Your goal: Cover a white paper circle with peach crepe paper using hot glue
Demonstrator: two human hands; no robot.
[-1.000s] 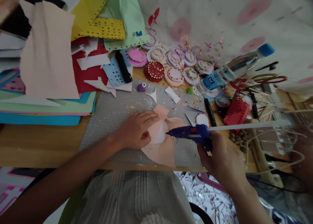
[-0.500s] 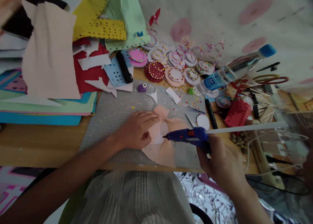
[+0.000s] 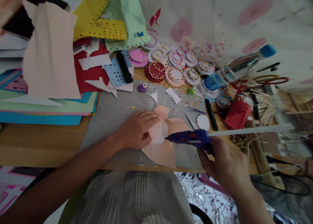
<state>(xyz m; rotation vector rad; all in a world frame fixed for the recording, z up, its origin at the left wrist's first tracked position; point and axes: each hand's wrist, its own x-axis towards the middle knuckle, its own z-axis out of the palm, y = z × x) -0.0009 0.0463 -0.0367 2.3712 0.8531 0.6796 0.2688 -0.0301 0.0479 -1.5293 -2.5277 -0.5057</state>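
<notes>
A blue glue gun (image 3: 199, 136) with a long white glue stick out of its back is in my right hand (image 3: 226, 163), whose fingers wrap round the handle. Its dark nozzle points left, at the right edge of a white paper disc (image 3: 160, 136); whether it touches the disc I cannot tell. The disc lies on a cut peach sheet (image 3: 162, 155) of paper or foam. My left hand (image 3: 137, 127) lies on the left part of that sheet, fingers stretched out flat over it and thumb bent beside the disc. A grey cutting mat (image 3: 110, 116) is underneath.
Several decorated layered discs (image 3: 176, 75) line the back. A water bottle (image 3: 230, 70) leans at the right, near a black marker (image 3: 211, 114) and a loose white disc (image 3: 202, 122). Purple (image 3: 142, 87) and green punches (image 3: 191, 91) sit behind the sheet. Coloured sheets (image 3: 51, 54) pile up left.
My right hand and the glue gun have shifted slightly right and down, the nozzle moving toward the disc's right edge. My left hand stays in place on the peach sheet.
</notes>
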